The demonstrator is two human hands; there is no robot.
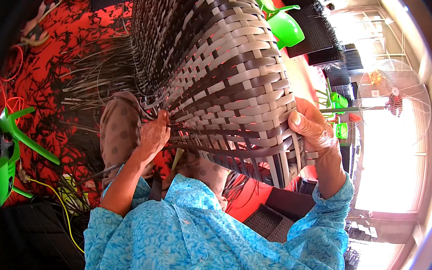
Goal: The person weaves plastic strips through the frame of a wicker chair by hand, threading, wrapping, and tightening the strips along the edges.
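A large box-shaped wicker piece (245, 79) of flat brown, black and beige strips stands tilted in front of me. Its rounded corner faces right, and the lower rim has loose strip ends. My left hand (155, 133) is closed at its lower left, where several strips run together into the fingers. Which strips it pinches is partly hidden. At the right edge my right hand (316, 127) grips the wicker, thumb on the near face and the other fingers mostly hidden behind.
Long loose strips (95, 75) fan out at the left over a red floor (73, 30) littered with black scraps. Green plastic chairs (286, 26) stand at the upper right and far left. A round fan (394, 96) is at the right. A yellow cable (58, 197) crosses the lower left.
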